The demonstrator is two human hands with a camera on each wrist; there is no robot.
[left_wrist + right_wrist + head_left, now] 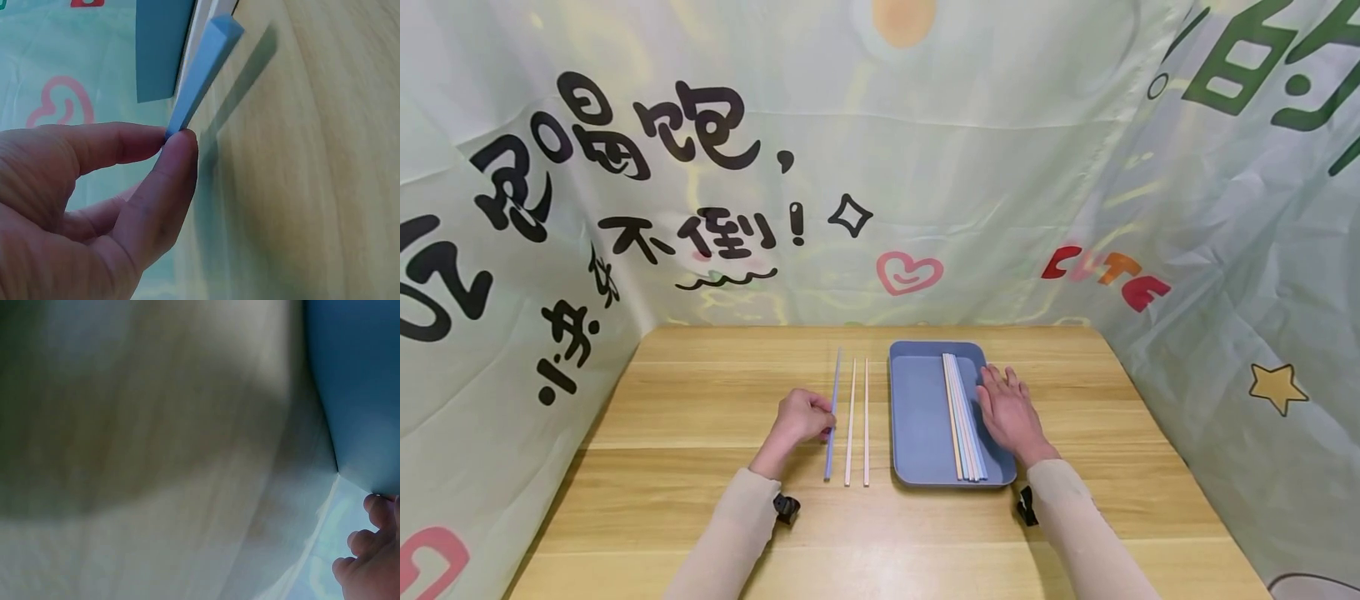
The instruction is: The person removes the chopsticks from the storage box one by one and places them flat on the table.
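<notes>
In the head view my left hand pinches a blue chopstick between thumb and fingertips, left of the tray. The left wrist view shows its squared end raised slightly off the wood, with a shadow beside it. Two pale pinkish chopsticks, one nearer and one farther, lie parallel to its right. My right hand rests on the right rim of a blue-grey tray, fingers extended. Several pastel chopsticks lie side by side in the tray's right half.
A wooden table carries everything. Printed fabric hangs behind the table and along both sides. Dark wrist devices sit below each hand, one at the left cuff, the other at the right cuff.
</notes>
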